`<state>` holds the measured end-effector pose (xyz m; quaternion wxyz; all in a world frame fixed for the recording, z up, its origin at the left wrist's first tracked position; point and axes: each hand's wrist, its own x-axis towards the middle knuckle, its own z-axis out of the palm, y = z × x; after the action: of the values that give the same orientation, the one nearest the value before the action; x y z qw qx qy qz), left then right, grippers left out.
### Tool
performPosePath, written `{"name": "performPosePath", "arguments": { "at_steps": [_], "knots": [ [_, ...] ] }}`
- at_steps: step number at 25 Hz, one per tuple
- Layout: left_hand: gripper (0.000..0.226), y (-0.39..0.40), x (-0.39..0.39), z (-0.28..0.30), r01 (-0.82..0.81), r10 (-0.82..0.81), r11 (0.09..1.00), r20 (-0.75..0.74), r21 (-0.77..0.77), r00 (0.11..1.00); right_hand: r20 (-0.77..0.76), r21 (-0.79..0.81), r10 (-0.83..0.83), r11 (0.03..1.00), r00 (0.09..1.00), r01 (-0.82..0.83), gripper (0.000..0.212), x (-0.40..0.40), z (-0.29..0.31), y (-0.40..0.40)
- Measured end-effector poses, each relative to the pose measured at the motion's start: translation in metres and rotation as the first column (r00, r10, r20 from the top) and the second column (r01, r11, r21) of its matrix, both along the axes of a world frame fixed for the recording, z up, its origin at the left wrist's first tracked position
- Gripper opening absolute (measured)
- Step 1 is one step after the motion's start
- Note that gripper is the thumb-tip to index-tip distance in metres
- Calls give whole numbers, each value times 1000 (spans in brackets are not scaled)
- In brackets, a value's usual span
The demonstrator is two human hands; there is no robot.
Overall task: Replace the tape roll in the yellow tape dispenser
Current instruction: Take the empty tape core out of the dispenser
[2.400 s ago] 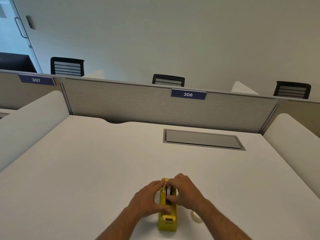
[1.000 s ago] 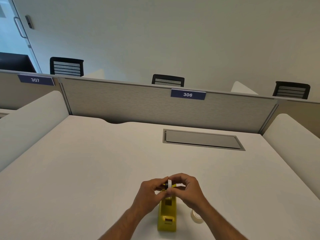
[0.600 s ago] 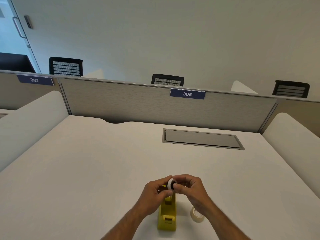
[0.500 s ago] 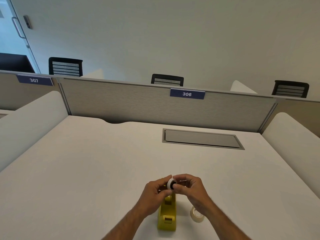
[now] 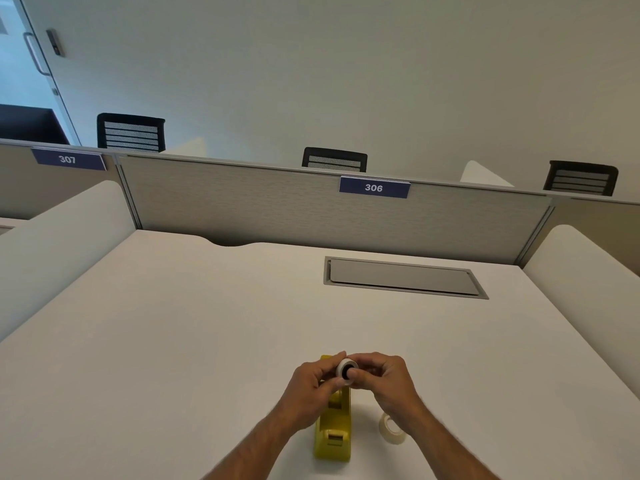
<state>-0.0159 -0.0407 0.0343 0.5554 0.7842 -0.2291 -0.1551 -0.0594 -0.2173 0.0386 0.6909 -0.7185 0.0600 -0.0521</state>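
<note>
The yellow tape dispenser stands on the white desk near the front edge, its cutter end towards me. Above its far end I hold a small white tape core with a black hub. My left hand pinches it from the left and my right hand from the right. A clear tape roll lies on the desk just right of the dispenser, partly behind my right forearm.
A grey cable hatch is set into the white desk at the back right. A fabric partition with a label reading 306 closes the far side. White side panels flank the desk.
Both hands lifted the white core out of the dispenser and raised it above the far end. It has turned so its black hub faces me. The clear roll stayed put.
</note>
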Motion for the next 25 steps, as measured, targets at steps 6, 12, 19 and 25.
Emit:
{"name": "performPosePath", "arguments": {
  "at_steps": [6, 12, 19, 25],
  "knots": [
    [41, 1, 3, 5, 14, -14, 1000, 6, -21, 1000, 27, -124, -47, 991, 999, 50, 17, 2, 2, 3],
    [59, -1, 3, 10, 63, -64, 998, 21, 28, 998, 49, -161, -58, 985, 997, 65, 18, 1, 0, 2],
    [45, -2, 9, 5, -5, 4, 1000, 23, 27, 1000, 11, -91, -88, 992, 996, 89, 18, 2, 1, 2],
    [39, -4, 12, 2, -97, 96, 995, 32, 24, 995, -2, -75, -110, 991, 994, 109, 20, 3, 2, 0]
  ]
}}
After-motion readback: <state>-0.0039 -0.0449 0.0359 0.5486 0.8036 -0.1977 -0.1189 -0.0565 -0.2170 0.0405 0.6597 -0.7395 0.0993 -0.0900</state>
